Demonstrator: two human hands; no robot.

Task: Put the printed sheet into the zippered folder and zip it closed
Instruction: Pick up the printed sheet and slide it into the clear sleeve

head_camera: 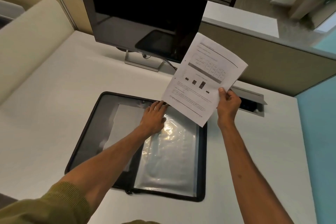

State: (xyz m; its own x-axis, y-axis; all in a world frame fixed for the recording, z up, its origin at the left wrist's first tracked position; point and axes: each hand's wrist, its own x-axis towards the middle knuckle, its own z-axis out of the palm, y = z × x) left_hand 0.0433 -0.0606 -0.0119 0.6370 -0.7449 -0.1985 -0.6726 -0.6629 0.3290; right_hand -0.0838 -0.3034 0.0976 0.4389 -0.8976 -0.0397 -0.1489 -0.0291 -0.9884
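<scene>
zip pull (129,192): on the near edge of the zippered folder (85,132), by the spine. The folder lies open flat on the desk (45,96).
clear pocket (169,160): right half of the folder, glossy and wrinkled. I cannot tell where its mouth is.
left hand (154,116): fingers straight, flat on the far end of the clear pocket, pressing and grasping nothing.
right hand (228,103): pinches the near right corner of the printed sheet (203,78), thumb on top.
printed sheet: in the air, tilted, above the folder's far right corner, one corner just beside the left fingertips. Not inside yet.
step, my read: lining the sheet up for insertion.
next move: likely the left hand must lift the pocket's lip, then the sheet goes in edge-first. Zipping comes after.
far: monitor (143,14), dark.
</scene>
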